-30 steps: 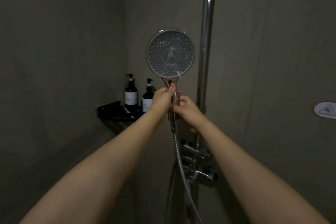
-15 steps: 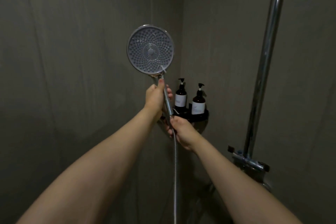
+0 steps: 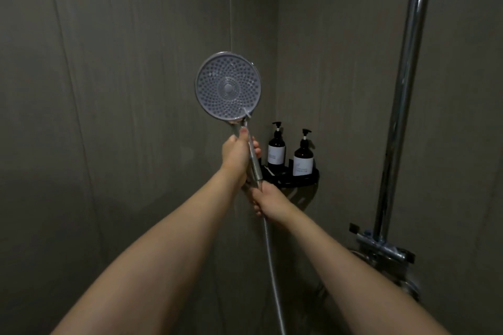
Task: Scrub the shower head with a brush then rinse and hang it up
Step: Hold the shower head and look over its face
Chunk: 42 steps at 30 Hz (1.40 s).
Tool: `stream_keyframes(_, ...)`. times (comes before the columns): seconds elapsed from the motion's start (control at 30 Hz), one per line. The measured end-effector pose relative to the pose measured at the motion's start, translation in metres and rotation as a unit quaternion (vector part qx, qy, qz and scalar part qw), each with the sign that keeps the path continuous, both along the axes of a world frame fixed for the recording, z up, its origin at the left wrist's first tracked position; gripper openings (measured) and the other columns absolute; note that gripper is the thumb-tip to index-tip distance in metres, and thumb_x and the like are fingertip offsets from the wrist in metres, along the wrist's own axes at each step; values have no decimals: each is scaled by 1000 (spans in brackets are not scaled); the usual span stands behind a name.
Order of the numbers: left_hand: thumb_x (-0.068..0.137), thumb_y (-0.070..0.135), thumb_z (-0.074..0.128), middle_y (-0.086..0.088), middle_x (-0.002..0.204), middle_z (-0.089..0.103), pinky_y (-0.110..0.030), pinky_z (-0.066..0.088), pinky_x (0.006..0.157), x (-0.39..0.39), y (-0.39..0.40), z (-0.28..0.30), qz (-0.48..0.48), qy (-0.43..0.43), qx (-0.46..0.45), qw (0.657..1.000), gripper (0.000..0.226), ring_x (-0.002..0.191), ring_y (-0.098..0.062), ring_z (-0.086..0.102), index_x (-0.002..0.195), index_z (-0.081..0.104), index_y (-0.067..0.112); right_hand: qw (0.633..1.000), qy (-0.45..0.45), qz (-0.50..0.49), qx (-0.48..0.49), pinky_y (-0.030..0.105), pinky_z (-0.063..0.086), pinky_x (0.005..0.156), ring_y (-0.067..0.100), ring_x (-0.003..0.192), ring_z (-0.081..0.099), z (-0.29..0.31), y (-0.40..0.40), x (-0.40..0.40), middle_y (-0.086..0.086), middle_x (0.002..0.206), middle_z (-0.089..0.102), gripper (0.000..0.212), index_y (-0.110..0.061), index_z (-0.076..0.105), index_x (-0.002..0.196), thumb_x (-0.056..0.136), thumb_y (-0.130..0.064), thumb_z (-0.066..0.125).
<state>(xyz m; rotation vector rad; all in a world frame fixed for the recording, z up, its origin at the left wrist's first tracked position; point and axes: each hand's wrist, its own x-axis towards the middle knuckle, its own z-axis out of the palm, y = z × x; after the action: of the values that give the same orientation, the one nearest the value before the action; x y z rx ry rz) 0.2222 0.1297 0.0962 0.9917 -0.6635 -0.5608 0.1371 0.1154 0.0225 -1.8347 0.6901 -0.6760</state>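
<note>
Since 1 s ago, shower head had swung left, off the riser pipe toward the corner w/ face to camera. Handle ran near-vertical: left hand clasped it just under the head, right hand gripped its base at the hose, nearer the pipe.

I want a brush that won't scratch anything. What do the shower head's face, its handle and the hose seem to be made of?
Shower head face: matte grey, dotted with nozzles, probably rubber or plastic. Handle: shiny silver, likely chromed metal or plastic. Hose: ribbed and reflective, apparently coiled metal.
</note>
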Motion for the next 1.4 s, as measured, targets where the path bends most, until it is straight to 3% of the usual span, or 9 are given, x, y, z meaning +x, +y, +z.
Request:
stream_keyframes(0.1,95,29,48,-4,63,55,-25,48,56,-7,-7,1,40,-13,-8,999,31,53,-14,55,69,39,14,986,16,-107,-124,26,44,70,17,86,56,-9,-8,3,5,94,58,15,-10,53,106,94,-12,43)
stream_keyframes(0.33,96,27,47,-5,61,53,-14,46,40,-10,-7,2,-15,24,-35,999,27,42,-8,52,73,43,13,972,-153,68,163,19,40,53,7,61,51,-6,-22,-16,-6,69,66,27,-20,61,87,99,-17,37)
stream_keyframes(0.57,96,28,46,-3,63,55,-17,49,46,-13,-12,-2,-27,43,-45,998,25,39,-3,55,76,47,12,990,-132,-39,43,20,42,52,7,63,56,-8,-27,-22,0,74,59,10,-17,48,87,91,-10,53)
stream_keyframes(0.73,96,27,46,-3,60,53,-15,48,43,-15,-9,-3,-54,47,-51,996,23,37,-3,54,79,45,11,968,-180,53,165,24,39,59,9,71,57,-13,-30,-26,-7,69,70,24,-19,59,93,99,-20,36)
stream_keyframes(0.9,97,28,45,-4,63,54,-15,48,43,-17,-7,-3,-60,41,-48,996,24,38,-4,54,80,45,11,977,-165,17,133,18,45,51,1,61,62,-12,-30,-25,0,79,63,8,-17,56,90,93,-14,50)
stream_keyframes(1.03,96,28,46,-5,63,53,-14,47,42,-17,-2,-2,-63,34,-46,996,25,37,-5,53,78,46,11,952,-206,67,218,24,43,64,10,79,67,-12,-30,-28,-2,83,73,28,-17,63,100,99,-27,36)
stream_keyframes(1.17,97,27,44,-5,64,51,-15,48,43,-16,2,1,-70,42,-63,995,25,39,-5,52,79,45,10,965,-194,45,171,21,46,61,8,78,65,-12,-25,-27,1,89,68,10,-17,60,95,94,-18,50)
stream_keyframes(1.3,97,27,44,-5,64,50,-16,47,44,-15,5,1,-76,41,-67,994,24,46,-9,51,80,44,10,943,-227,68,235,29,47,78,15,97,64,-12,-26,-27,3,101,69,35,-14,59,112,99,-33,33)
stream_keyframes(1.4,97,27,44,-5,64,51,-15,48,44,-15,5,-1,-75,43,-63,994,24,41,-5,52,81,45,10,957,-205,50,199,25,50,73,11,86,67,-14,-26,-26,5,96,67,20,-15,63,97,97,-19,44)
